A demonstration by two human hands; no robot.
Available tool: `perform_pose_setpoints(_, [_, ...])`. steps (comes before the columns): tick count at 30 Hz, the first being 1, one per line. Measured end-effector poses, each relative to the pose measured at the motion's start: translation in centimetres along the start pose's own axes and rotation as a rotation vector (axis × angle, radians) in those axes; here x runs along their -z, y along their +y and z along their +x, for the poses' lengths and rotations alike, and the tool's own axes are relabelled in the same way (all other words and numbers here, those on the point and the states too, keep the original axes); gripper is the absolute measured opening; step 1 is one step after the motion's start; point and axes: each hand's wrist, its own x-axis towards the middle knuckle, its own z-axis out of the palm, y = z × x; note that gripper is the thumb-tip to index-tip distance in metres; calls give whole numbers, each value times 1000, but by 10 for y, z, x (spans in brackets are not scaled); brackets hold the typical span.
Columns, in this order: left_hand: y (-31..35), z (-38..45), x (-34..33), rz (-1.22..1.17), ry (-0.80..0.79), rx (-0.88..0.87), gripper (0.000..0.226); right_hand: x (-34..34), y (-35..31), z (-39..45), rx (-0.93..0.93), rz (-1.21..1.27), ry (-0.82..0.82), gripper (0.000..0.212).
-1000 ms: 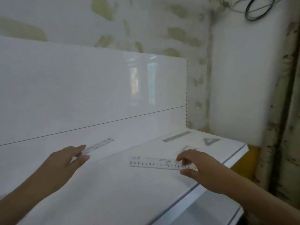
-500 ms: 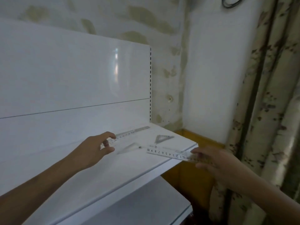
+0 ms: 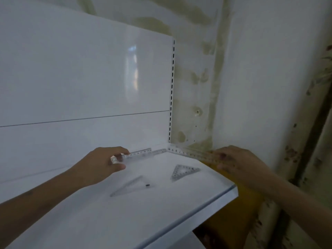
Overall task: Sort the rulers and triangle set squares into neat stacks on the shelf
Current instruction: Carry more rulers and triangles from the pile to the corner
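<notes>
Left hand (image 3: 100, 166) pinching one clear ruler (image 3: 136, 154) by its end, low over the back of the shelf (image 3: 179, 209). Right hand (image 3: 235, 160) gripping a second ruler (image 3: 190, 153) past the shelf's right edge. Two set squares (image 3: 183, 172) lying loose in front. Gathering rulers, apparently; next, laying both aligned along the back.
</notes>
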Motion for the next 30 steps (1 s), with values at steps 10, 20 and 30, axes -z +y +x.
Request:
perform_pose_setpoints(10, [-7,8,0,20,22,39,35,-70,21,121,189,123,-87,31])
perform_pose_setpoints(20, [37,-3,-27,-14,116,278,39,-136,10,217,422,332,-229,28])
perform_pose_setpoints(30, [79,4,-48,42,165,411,30,-160,-13,235,598,386,-334,32])
